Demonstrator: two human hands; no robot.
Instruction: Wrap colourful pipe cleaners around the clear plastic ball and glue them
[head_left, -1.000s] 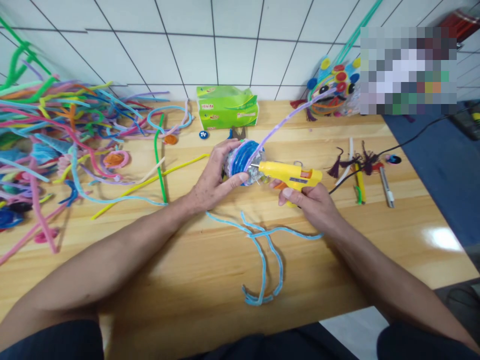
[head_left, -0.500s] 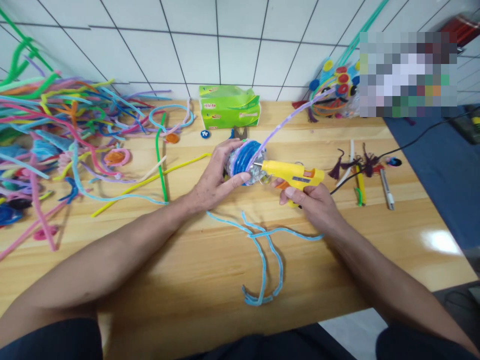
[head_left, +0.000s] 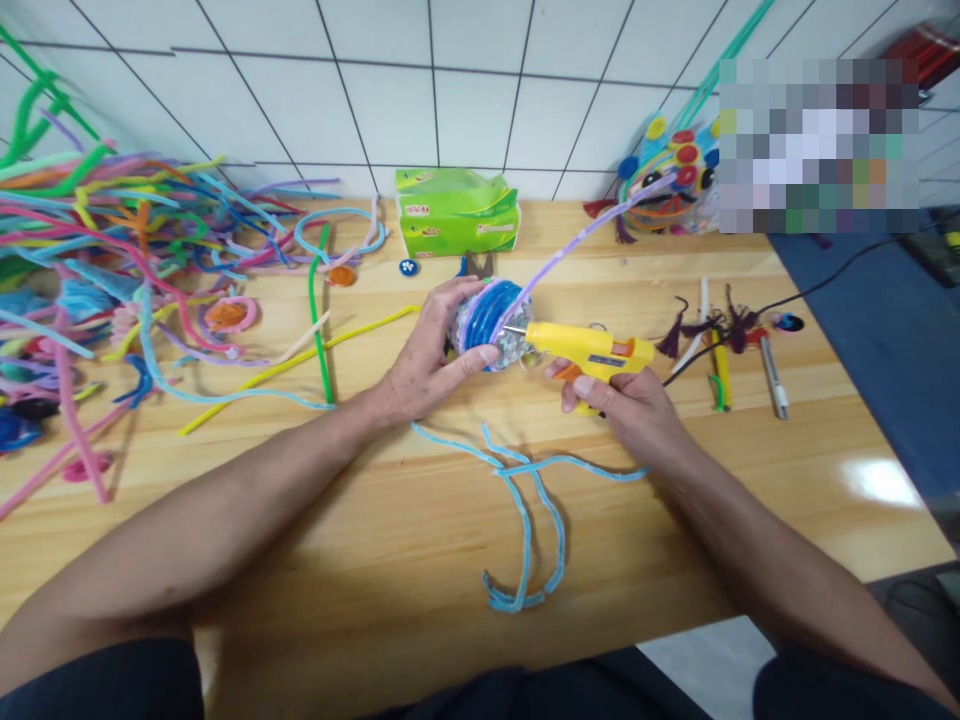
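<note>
My left hand [head_left: 439,350] is closed around a rounded, clear-looking object [head_left: 512,345] wrapped with blue and purple pipe cleaners; its exact kind I cannot make out. A loose purple pipe cleaner [head_left: 574,243] sticks out from it toward the upper right. My right hand [head_left: 622,395] grips a yellow glue gun [head_left: 581,345], fingers at the orange trigger. The gun's metal nozzle points left, at the edge of the wrapped pipe cleaners. Light blue pipe cleaners [head_left: 527,520] lie on the table just below my hands.
A heap of coloured pipe cleaners [head_left: 150,230] covers the left side. Behind my hands stand a green tissue pack [head_left: 457,215] and pliers [head_left: 480,266]. Dark tassels [head_left: 739,320], a white pen-like tool [head_left: 774,378] and the black cord [head_left: 802,285] lie right. A decorated object [head_left: 667,190] stands at the back.
The glue gun's tip has shifted very slightly to the right. My left hand and the wrapped object stay in the same place.
</note>
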